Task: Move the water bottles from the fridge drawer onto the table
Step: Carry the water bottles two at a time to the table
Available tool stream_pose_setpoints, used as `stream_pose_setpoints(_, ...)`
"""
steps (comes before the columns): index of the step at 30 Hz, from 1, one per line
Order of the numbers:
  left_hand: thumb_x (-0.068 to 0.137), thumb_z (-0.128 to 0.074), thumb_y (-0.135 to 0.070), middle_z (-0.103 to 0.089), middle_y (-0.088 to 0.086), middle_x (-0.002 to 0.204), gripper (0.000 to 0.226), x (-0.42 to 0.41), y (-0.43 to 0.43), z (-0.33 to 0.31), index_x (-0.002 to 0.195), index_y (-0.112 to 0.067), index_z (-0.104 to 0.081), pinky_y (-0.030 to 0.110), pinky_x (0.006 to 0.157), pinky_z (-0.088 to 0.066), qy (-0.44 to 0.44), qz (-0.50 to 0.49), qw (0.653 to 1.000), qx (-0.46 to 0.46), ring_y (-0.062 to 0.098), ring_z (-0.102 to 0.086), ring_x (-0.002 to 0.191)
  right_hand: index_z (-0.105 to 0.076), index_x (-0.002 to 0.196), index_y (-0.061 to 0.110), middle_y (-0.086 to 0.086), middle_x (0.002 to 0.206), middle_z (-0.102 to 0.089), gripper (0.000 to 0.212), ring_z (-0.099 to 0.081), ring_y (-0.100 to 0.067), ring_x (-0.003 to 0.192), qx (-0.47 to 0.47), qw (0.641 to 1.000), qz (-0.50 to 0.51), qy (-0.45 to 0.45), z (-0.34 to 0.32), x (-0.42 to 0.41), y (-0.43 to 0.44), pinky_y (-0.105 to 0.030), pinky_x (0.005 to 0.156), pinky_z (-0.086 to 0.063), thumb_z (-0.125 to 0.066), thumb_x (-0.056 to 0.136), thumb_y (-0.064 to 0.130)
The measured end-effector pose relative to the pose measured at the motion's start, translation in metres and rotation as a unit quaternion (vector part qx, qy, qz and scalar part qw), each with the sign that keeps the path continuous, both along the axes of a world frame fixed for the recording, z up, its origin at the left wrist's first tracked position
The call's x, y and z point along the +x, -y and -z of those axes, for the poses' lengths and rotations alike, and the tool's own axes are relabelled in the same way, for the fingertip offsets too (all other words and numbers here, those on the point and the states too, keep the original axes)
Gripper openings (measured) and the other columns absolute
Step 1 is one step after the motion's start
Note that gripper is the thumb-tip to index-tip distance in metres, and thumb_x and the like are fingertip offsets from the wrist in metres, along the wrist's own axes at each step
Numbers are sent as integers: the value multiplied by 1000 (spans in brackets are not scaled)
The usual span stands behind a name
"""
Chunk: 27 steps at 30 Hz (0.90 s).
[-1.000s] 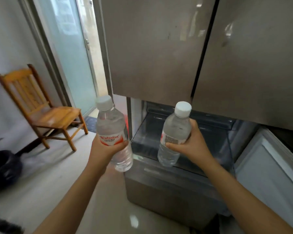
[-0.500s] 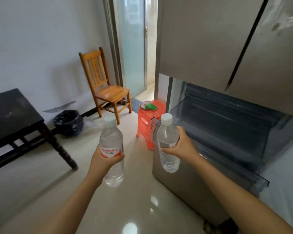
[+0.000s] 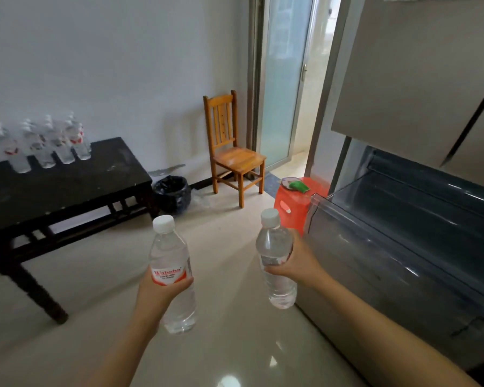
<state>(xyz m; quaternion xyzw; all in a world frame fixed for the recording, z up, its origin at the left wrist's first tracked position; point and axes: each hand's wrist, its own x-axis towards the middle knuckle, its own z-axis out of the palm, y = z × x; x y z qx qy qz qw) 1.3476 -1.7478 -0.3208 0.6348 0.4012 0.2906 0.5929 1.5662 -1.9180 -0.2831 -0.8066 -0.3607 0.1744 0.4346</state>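
Note:
My left hand (image 3: pixel 157 293) grips a clear water bottle (image 3: pixel 169 258) with a white cap and a red-and-white label, held upright over the floor. My right hand (image 3: pixel 299 263) grips a second water bottle (image 3: pixel 274 247), tilted slightly left. The open fridge drawer (image 3: pixel 403 227) lies to the right, its dark inside showing no bottles. At the left stands a dark wooden table (image 3: pixel 67 180) with several water bottles (image 3: pixel 48 143) grouped on its far left corner.
A wooden chair (image 3: pixel 232 152) stands by the wall beside a glass door (image 3: pixel 282 79). A black-bagged bin (image 3: pixel 172 192) sits next to the table leg. A red plastic stool (image 3: pixel 299 199) stands beside the drawer. Glossy tiled floor lies between me and the table.
My view has swung left from the fridge toward the table, bringing the bottles on it into sight. Both hands keep their bottles and have moved away from the drawer.

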Motion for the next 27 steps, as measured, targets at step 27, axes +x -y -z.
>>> stream_pose_setpoints(27,44,-86,-25,-70,5,85,62,-431,-78,3,100,-12,-63,26,64,-48,0,-395,919,16,21,-66,79,-39,118,25,6,109,-56,72,-55,-17,104,-37,910,-412,23,18,-386,-274,-40,92,-48,-81,61,35)
